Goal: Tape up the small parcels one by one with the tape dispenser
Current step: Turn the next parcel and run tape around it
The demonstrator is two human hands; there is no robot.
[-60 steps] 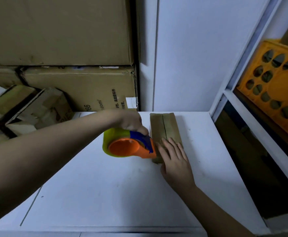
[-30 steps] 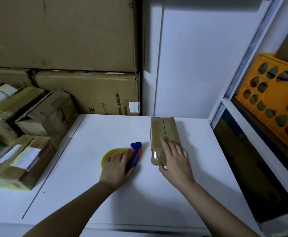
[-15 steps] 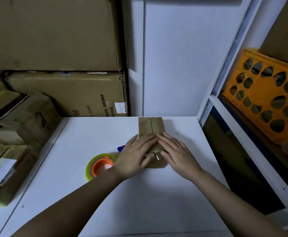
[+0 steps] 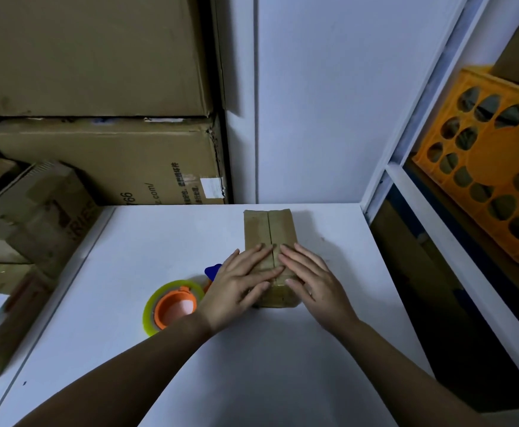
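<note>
A small brown cardboard parcel [image 4: 269,229] lies lengthwise on the white table [image 4: 282,365], its centre seam running away from me. My left hand [image 4: 236,288] and my right hand [image 4: 310,278] both press flat on its near half, fingers straight, one on each side of the seam. The near end of the parcel looks glossy with tape. The tape dispenser [image 4: 173,305], orange hub, yellowish roll and blue handle, lies on the table just left of my left wrist, touched by neither hand.
Several small taped parcels [image 4: 33,220] are piled at the table's left edge. Two large cartons [image 4: 104,155] are stacked behind them against the wall. At the right, a white shelf frame [image 4: 455,248] holds an orange plastic crate [image 4: 492,180].
My left hand set the dispenser down on the table and moved onto the parcel beside my right hand. Since half a second ago both hands stay pressed there.
</note>
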